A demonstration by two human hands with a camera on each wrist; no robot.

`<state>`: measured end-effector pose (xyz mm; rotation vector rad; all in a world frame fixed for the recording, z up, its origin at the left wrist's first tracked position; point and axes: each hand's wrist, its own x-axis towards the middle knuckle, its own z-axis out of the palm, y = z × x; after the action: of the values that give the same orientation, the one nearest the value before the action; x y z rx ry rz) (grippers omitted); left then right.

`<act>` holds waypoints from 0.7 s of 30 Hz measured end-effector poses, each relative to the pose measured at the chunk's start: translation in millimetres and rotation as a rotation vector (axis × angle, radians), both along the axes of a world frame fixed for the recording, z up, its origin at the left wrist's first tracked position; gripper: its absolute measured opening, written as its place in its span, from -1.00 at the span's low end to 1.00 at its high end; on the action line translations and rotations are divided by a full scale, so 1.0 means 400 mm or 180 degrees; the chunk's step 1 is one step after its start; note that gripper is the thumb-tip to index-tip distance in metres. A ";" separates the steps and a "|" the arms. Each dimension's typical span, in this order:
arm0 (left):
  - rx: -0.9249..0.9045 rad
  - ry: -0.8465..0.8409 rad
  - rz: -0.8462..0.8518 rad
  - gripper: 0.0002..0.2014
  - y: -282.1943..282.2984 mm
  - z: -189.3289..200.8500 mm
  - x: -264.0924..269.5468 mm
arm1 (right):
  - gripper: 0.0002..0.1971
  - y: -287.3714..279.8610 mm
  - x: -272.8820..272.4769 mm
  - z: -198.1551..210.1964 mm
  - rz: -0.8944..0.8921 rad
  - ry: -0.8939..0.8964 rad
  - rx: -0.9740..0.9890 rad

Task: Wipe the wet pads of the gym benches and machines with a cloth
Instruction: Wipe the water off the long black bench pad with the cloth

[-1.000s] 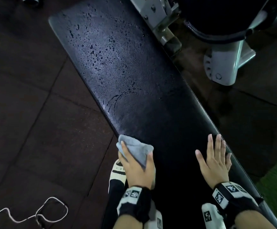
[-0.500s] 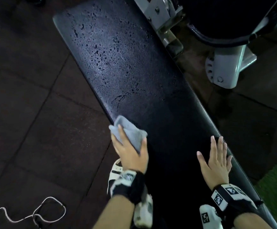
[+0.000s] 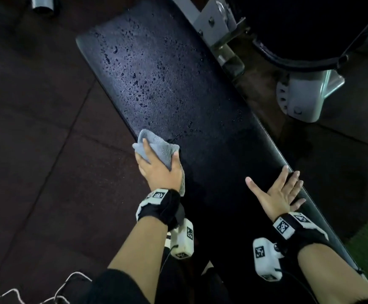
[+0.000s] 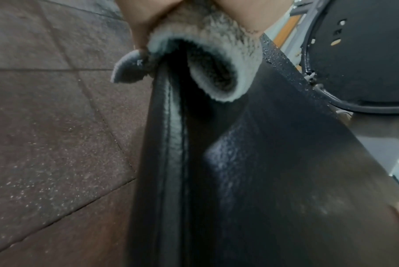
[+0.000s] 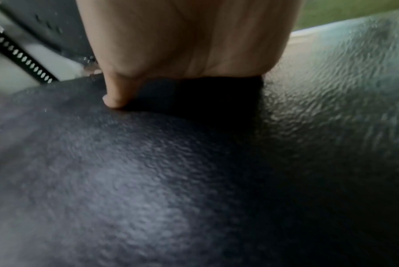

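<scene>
One grey fluffy microfibre cloth (image 3: 154,145) gripped by left hand (image 3: 160,170) at left edge of one black textured vinyl bench pad (image 3: 211,137); right hand (image 3: 276,195) flat, fingers spread, at right edge.

Black padded bench pad (image 3: 200,132) runs diagonally from upper left to lower right of the head view. Water droplets (image 3: 139,82) cover its upper-left portion; the lower portion appears dry, though it is dark there. A grey cloth (image 3: 156,148) lies on the pad's left edge at mid-frame, under the left hand (image 3: 159,170). The right hand (image 3: 277,194) rests flat on the pad's right edge. The bench stands on dark tiled floor (image 3: 36,150), where a white cord (image 3: 14,292) lies at lower left.
</scene>
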<state>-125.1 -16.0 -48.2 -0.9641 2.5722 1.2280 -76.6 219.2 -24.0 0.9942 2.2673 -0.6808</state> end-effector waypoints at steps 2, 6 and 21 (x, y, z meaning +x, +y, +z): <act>0.0094 -0.0012 -0.0067 -0.14 0.006 0.010 0.022 | 0.15 0.003 0.001 0.002 0.0052 -0.0115 -0.0027; 0.0327 -0.0060 -0.0131 -0.14 0.003 0.020 0.041 | 0.15 -0.007 -0.001 0.007 0.0043 -0.0127 -0.0025; -0.1633 -0.0477 -0.2209 -0.25 -0.022 0.026 -0.303 | 0.17 -0.019 -0.014 0.037 0.0094 -0.0270 -0.0137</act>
<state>-246.4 -24.8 -37.7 -0.1383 2.7596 0.3149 -82.1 211.5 -9.1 0.9496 2.1804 -0.6597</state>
